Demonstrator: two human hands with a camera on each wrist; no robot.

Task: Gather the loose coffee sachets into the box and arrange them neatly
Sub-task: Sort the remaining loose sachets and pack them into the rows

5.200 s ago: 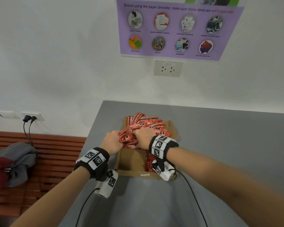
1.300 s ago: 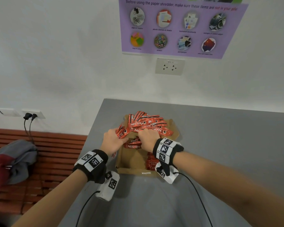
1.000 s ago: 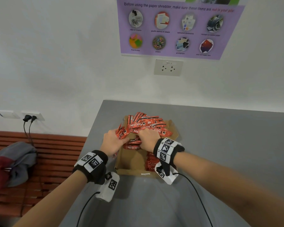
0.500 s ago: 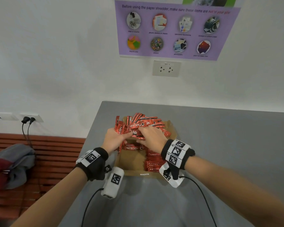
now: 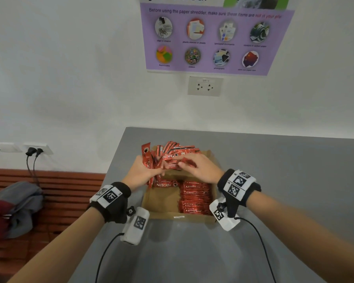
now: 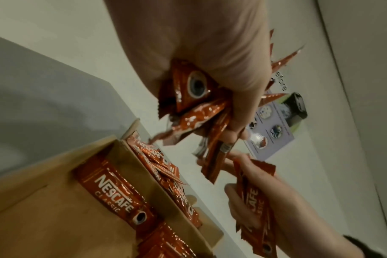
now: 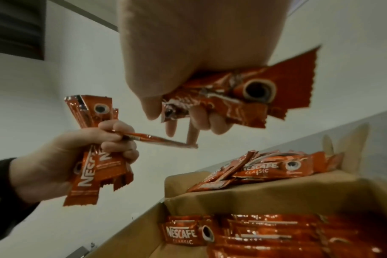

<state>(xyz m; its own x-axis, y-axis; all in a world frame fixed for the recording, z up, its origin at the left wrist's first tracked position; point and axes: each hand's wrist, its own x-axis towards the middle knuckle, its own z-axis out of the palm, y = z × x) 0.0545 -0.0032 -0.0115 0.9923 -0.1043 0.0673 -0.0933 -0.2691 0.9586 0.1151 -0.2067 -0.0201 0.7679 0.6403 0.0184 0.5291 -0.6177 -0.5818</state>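
An open cardboard box (image 5: 161, 203) stands on the grey table. Red Nescafe sachets (image 5: 194, 199) lie stacked flat in its right half, one sachet (image 6: 115, 197) lies across its middle, and a loose pile (image 5: 176, 150) sits behind a divider at the back. Above the box my left hand (image 5: 143, 172) grips an upright bundle of sachets (image 7: 93, 167). My right hand (image 5: 200, 168) is just right of it, fingers curled round a few more sachets (image 7: 243, 94). One of its fingers touches a sachet sticking out of the left bundle.
The table (image 5: 274, 180) ends just left of the box; below that edge is a wooden bench (image 5: 65, 193) with a grey and red jacket (image 5: 12, 207). A socket with two plugs (image 5: 34, 151) and a purple poster (image 5: 213, 37) are on the wall. Camera cables trail toward me.
Both hands have lifted sachets up off the pile. The left hand has turned its bundle upright, and the right hand has drawn slightly right with its own few.
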